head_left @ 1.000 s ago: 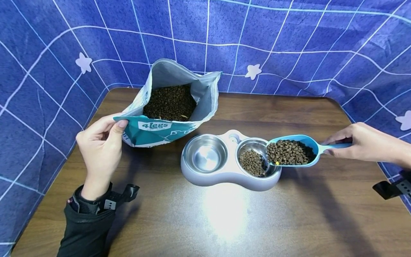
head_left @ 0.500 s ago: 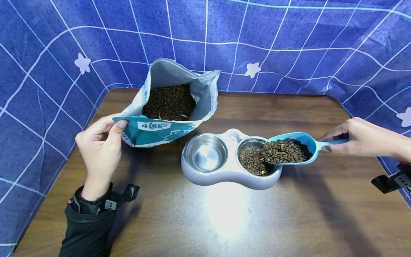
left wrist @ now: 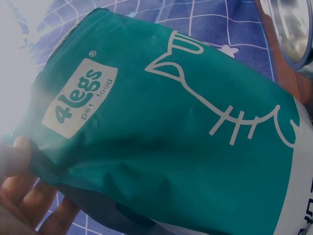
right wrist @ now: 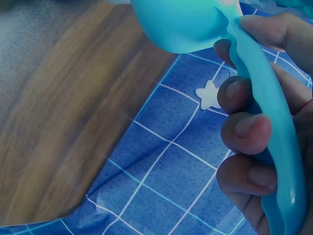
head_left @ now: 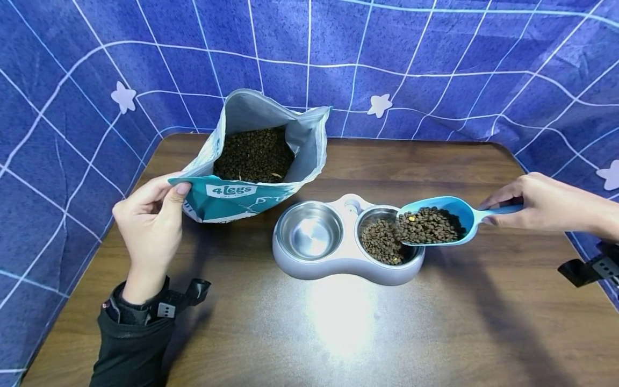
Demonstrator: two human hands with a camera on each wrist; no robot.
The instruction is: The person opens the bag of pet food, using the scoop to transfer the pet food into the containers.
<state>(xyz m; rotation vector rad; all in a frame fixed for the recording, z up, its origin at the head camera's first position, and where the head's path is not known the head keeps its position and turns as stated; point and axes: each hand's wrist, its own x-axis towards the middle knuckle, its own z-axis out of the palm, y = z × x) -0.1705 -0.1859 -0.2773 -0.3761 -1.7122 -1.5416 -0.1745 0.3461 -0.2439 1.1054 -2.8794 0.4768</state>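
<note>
My left hand (head_left: 152,223) pinches the near left corner of an open teal and white pet food bag (head_left: 237,199), which holds brown kibble (head_left: 256,156). In the left wrist view the thumb lies on the bag's printed front (left wrist: 171,137). With its fingers curled round the handle, my right hand (head_left: 551,204) holds a light blue scoop (head_left: 459,207) loaded with kibble. The scoop's lip overlaps the right bowl (head_left: 382,212) of a white double feeder (head_left: 348,263), and kibble lies in that bowl. No kibble shows in the left steel bowl (head_left: 310,231).
The feeder stands on a wooden table (head_left: 242,322) with rounded far corners, just right of the bag. Blue gridded cloth (head_left: 309,54) with pale stars hangs behind and beside the table. Black camera mounts sit on both wrists.
The scoop has shifted slightly left and farther over the right bowl. Some kibble has slid from it, so that bowl holds more. The left hand and the bag have stayed put.
</note>
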